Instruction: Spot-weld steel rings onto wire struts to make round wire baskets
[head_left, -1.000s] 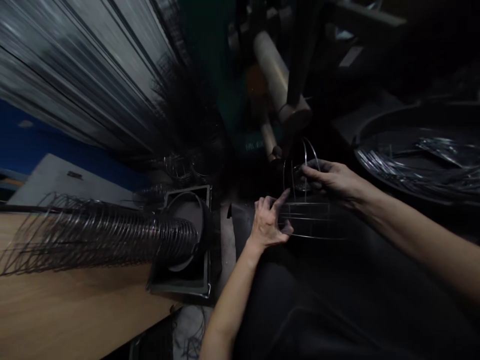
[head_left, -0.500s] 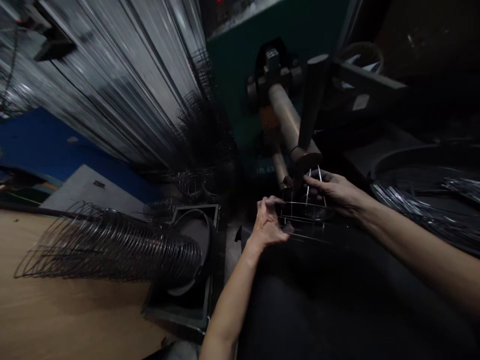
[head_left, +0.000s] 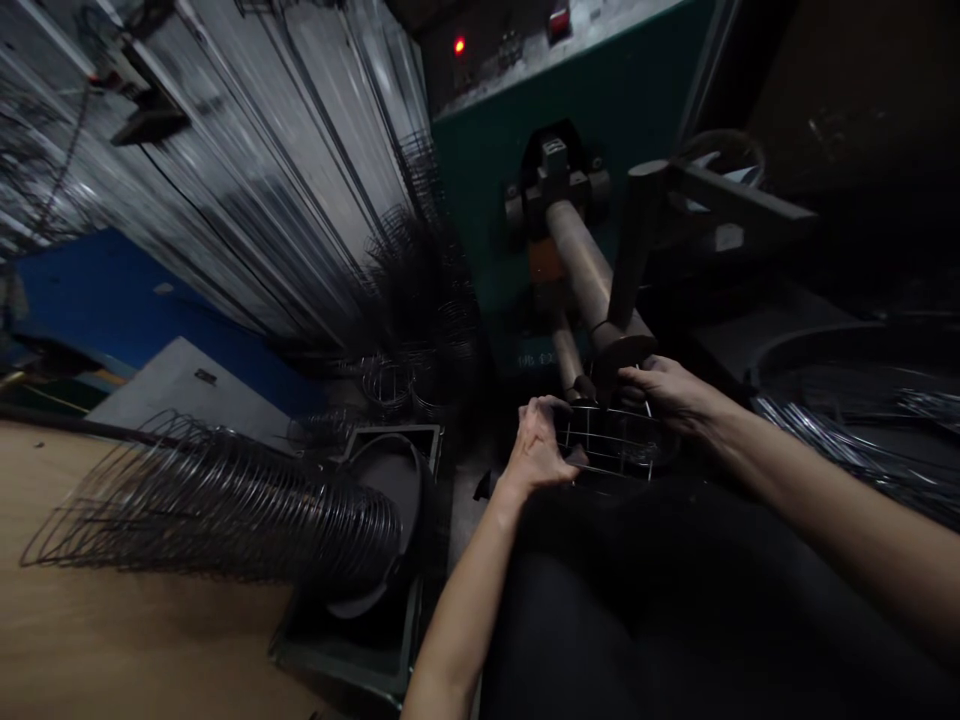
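Observation:
A round wire frame [head_left: 600,440] of thin shiny rods is between my two hands, just below the end of a thick metal machine arm [head_left: 589,265]. My left hand [head_left: 538,445] holds its left side, with fingers and thumb curved around the rings. On the other side, my right hand [head_left: 664,390] pinches an upright rod of the frame close under the arm's round end. A thinner lower arm [head_left: 568,355] reaches to the frame's upper edge. Darkness hides part of the frame and where it touches the arms.
The arms project from a green machine [head_left: 487,200] with a lit red lamp [head_left: 460,46]. At left, a stack of wire rings [head_left: 300,500] leans out of a dark bin [head_left: 409,640] over a tan surface [head_left: 150,640]. Loose wire rods [head_left: 832,450] lie in a round container at right.
The view has tipped upward, so the machine sits lower and its red lamp shows. The wire frame has shifted or turned under the arm; fewer upright rods show by my right hand.

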